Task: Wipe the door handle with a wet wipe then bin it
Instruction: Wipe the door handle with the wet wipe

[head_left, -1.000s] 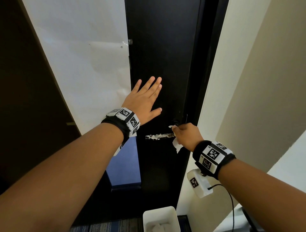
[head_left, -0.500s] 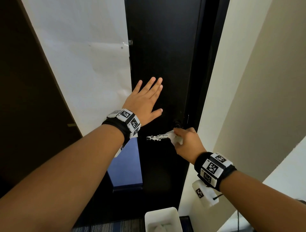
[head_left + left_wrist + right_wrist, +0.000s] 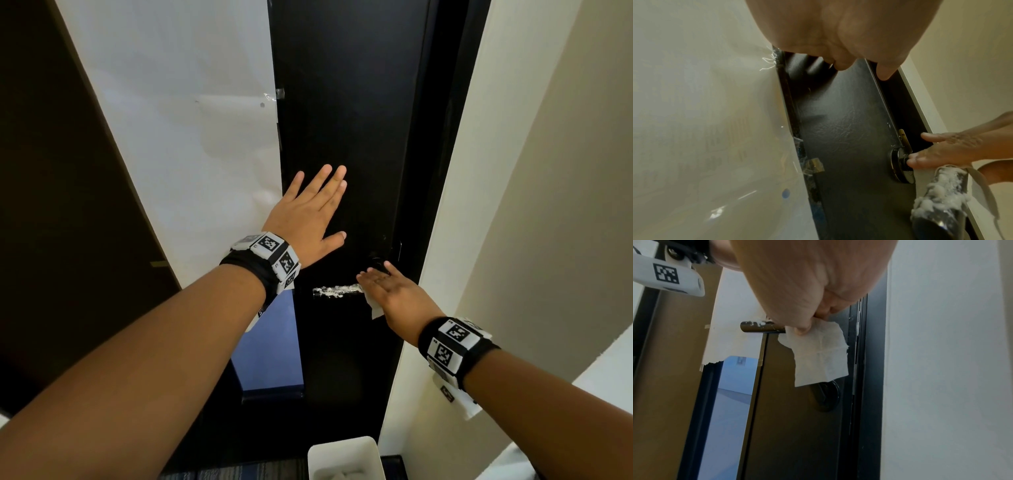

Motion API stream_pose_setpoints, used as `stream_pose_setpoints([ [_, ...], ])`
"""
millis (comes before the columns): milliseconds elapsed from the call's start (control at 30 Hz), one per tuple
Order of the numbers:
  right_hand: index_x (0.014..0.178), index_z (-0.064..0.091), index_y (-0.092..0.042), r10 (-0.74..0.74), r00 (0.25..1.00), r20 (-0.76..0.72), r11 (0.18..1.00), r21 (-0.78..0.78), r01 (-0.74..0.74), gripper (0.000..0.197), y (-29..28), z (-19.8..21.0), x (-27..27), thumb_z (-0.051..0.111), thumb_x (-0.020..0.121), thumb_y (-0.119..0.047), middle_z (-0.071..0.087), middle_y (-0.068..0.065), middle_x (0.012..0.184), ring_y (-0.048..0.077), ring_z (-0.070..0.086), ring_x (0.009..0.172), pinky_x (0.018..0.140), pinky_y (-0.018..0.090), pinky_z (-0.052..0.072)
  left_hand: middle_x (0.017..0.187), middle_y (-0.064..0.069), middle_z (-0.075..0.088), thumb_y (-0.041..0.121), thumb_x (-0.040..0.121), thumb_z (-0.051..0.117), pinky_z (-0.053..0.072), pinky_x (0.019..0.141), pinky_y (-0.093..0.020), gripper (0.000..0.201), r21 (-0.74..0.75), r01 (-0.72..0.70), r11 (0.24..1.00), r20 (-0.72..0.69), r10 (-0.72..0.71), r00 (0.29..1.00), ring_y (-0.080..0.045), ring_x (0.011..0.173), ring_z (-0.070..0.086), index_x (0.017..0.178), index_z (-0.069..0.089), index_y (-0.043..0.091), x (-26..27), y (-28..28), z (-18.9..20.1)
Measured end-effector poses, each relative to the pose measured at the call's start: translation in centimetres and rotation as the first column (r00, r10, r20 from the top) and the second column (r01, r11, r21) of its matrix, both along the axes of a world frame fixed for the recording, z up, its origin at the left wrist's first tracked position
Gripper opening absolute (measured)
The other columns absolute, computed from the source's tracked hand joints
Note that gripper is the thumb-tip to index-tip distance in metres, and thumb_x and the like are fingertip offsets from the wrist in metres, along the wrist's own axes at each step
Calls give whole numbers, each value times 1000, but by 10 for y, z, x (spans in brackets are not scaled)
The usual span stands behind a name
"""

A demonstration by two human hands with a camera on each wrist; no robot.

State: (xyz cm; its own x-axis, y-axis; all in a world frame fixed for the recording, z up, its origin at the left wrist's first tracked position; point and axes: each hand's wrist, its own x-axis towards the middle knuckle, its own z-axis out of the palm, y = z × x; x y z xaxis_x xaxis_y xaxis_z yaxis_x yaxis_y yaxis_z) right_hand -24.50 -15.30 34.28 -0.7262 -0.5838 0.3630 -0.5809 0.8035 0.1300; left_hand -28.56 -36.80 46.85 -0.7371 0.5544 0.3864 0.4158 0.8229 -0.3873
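The metal door handle (image 3: 334,291) sticks out of the black door (image 3: 346,102), smeared with white foam (image 3: 941,186). My right hand (image 3: 387,287) lies over the handle's inner end, fingers stretched towards the round rosette (image 3: 900,165). Its thumb (image 3: 803,329) pinches the white wet wipe (image 3: 822,353) at the handle, and the wipe's loose end hangs below the palm (image 3: 373,306). My left hand (image 3: 308,212) is pressed flat on the door above the handle, fingers straight. The outer end of the handle (image 3: 762,326) is bare of the wipe.
A white bin (image 3: 342,442) stands on the floor below the handle, with crumpled white material inside. A large white paper sheet (image 3: 188,120) is taped left of the door. A cream wall (image 3: 548,171) runs close on the right.
My right hand has gone from a closed grip at the handle's inner end to fingers stretched out over it, its wrist lower. The left hand has stayed on the door.
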Motion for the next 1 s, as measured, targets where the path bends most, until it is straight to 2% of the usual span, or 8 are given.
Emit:
stream_pose_setpoints([
  [167, 121, 61, 3, 12, 1000, -16, 997, -69, -13, 68, -15, 3, -1, 75, 56, 13, 72, 18, 108, 31, 68, 104, 108, 48, 22, 162, -4, -6, 57, 91, 30, 0, 119, -46, 78, 0, -1, 1000, 2, 1, 1000, -22, 148, -6, 151, 5, 13, -1, -1, -1],
  [300, 119, 61, 6, 4, 1000, 11, 995, -101, -3, 59, -22, 3, -1, 70, 62, 16, 72, 19, 107, 31, 70, 101, 110, 49, 18, 162, -4, -6, 57, 90, 29, 1, 120, -47, 78, -3, -2, 1000, 7, 2, 1000, -22, 148, -6, 151, 6, 12, -2, -1, -1],
  [433, 115, 63, 8, -3, 1000, 26, 995, -95, 6, 56, -27, 3, -2, 73, 60, 15, 73, 21, 102, 32, 72, 95, 108, 52, 19, 162, -4, -6, 56, 90, 30, 1, 120, -48, 78, 6, 0, 1000, 13, 0, 1000, -21, 148, -7, 151, 6, 13, 0, 0, -1],
  [600, 128, 53, 6, -13, 996, 85, 996, -83, 20, 54, -42, -1, -5, 61, 75, 10, 70, 20, 112, 32, 66, 107, 116, 38, 5, 162, -4, -5, 55, 91, 32, 1, 120, -47, 78, 11, 11, 1000, 16, -11, 1000, -22, 148, -6, 151, 7, 12, 1, -1, 0],
  [733, 136, 46, -1, -25, 993, 118, 996, -81, 35, 57, -56, 0, -5, 49, 80, 8, 66, 15, 120, 27, 60, 116, 116, 30, -10, 162, -4, -5, 54, 91, 32, 1, 120, -47, 77, 2, 11, 1000, 14, -11, 1000, -22, 148, -6, 151, 8, 12, 1, -1, 1],
  [933, 137, 44, -1, -10, 987, 162, 996, -88, 25, 57, -69, 5, -3, 53, 82, 6, 66, 15, 121, 24, 59, 118, 114, 29, -10, 162, -5, -5, 54, 91, 33, 1, 120, -47, 77, 1, 9, 1000, 11, -9, 1000, -22, 148, -6, 151, 7, 12, 0, -1, -1],
  [1000, 137, 45, -2, -6, 983, 183, 994, -107, 26, 56, -72, 6, -3, 53, 82, 7, 68, 15, 117, 24, 61, 116, 114, 28, -9, 162, -5, -4, 54, 91, 33, 2, 120, -48, 77, 2, 9, 1000, 6, -9, 1000, -22, 148, -5, 151, 7, 12, -1, -1, -1],
])
